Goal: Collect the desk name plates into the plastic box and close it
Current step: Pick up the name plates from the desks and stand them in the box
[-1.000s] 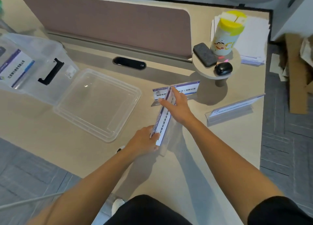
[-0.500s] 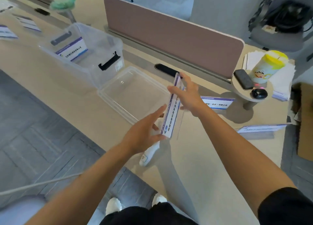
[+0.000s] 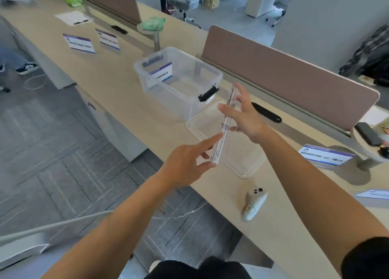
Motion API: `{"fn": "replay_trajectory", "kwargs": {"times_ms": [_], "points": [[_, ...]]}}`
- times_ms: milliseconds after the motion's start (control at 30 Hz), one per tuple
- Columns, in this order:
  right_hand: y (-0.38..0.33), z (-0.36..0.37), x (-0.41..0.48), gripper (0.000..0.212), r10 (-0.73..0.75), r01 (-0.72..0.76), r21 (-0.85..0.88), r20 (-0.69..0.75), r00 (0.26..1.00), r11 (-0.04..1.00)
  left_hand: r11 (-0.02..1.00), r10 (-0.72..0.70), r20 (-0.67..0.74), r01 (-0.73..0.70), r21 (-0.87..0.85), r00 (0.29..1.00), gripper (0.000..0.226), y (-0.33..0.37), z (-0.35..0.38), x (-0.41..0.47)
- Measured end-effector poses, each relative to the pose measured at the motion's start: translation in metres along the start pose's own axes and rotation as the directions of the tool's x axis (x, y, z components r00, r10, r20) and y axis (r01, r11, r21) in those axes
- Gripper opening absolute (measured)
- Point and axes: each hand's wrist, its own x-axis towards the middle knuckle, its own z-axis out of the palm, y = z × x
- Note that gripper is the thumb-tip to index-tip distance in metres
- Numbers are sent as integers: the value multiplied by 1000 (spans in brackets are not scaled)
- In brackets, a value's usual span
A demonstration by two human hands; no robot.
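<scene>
Name plate (image 3: 223, 127): edge-on, gripped between left hand (image 3: 185, 161) and right hand (image 3: 245, 116) above lid (image 3: 242, 165). Plastic box (image 3: 179, 83): open, one plate inside.

Long pale wooden desk (image 3: 117, 89), running from far left to near right. Brown divider panels (image 3: 290, 83) standing along its far edge. White handheld controller (image 3: 253, 204) lying near the front edge. Black oval cable grommet (image 3: 266, 112) set in the desktop below the nearer divider. Small round shelf (image 3: 362, 144) at right, carrying a dark phone (image 3: 368, 134). Green crumpled bag (image 3: 153, 23) on another round stand, farther back. Grey patterned floor (image 3: 52, 152) at left. Office chair (image 3: 185, 1) in the background.
</scene>
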Motion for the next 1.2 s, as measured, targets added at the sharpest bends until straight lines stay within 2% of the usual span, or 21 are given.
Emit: {"fn": "replay_trajectory", "kwargs": {"times_ms": [133,300,400,500,600,767,867,933,1067,1200], "points": [[-26,49,14,85,-87,84,-72,-42,995,994,997,9,-32,-11,-75,999,96,-32,-44,-13],[-45,85,51,71,-129,120,-124,-70,989,985,996,25,-37,-28,-82,999,100,-71,-77,-6],[-50,100,85,70,-156,148,-105,-74,985,983,994,-32,-51,26,-106,998,93,-99,-89,10],[-51,114,127,76,-152,139,-126,-96,984,982,994,-73,-42,69,-80,996,91,-131,-100,37],[-48,122,176,86,-158,148,-96,-113,981,984,999,-42,-30,42,-8,999,91,-163,-115,71],[-64,126,253,72,-209,205,-43,-151,966,978,998,-25,-41,28,60,999,75,-208,-152,137],[-74,129,293,84,-234,227,-59,-182,955,972,994,-31,-72,39,106,997,71,-231,-170,172],[-76,132,317,89,-240,231,-67,-212,947,971,994,-17,-81,26,107,997,71,-251,-178,192],[-79,145,363,78,-264,244,-104,-296,918,964,994,36,-107,-24,103,994,69,-300,-187,227],[-82,158,404,74,-295,248,-165,-408,864,955,995,99,-134,-99,7,986,70,-348,-194,266]]}}
